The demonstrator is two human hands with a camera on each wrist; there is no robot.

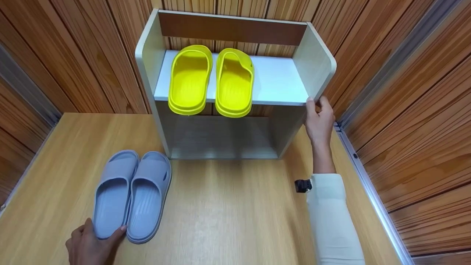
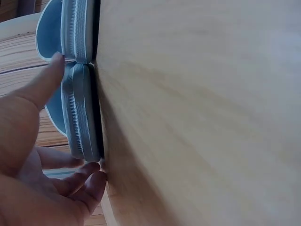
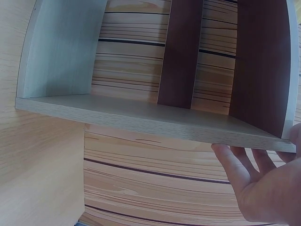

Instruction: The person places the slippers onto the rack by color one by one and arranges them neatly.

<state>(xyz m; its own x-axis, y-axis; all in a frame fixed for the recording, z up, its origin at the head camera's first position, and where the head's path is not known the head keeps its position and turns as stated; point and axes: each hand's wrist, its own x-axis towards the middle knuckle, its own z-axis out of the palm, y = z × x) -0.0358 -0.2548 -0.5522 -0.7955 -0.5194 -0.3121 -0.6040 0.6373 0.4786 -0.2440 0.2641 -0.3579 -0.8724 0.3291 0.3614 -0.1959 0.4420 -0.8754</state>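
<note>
Two grey slippers (image 1: 114, 198) stand side by side on the wooden floor, toes pointing away. My left hand (image 1: 90, 244) spans the heel of the left one, thumb on its inner side and fingers on its outer side. Seen from the left wrist, the hand (image 2: 42, 146) has its thumb over the heel's edge where the slippers (image 2: 80, 110) meet. A pale two-tier shoe rack (image 1: 235, 140) stands against the wall. My right hand (image 1: 319, 119) grips the front edge of its right side panel; in the right wrist view the fingers (image 3: 233, 167) lie along the panel's outer face.
A pair of yellow slippers (image 1: 189, 82) sits on the rack's upper shelf (image 1: 276, 81), left of centre, heels overhanging the front edge. Wood-grain panels (image 1: 73, 55) enclose the back and both sides. Metal rails (image 1: 375, 206) run along the floor's sides.
</note>
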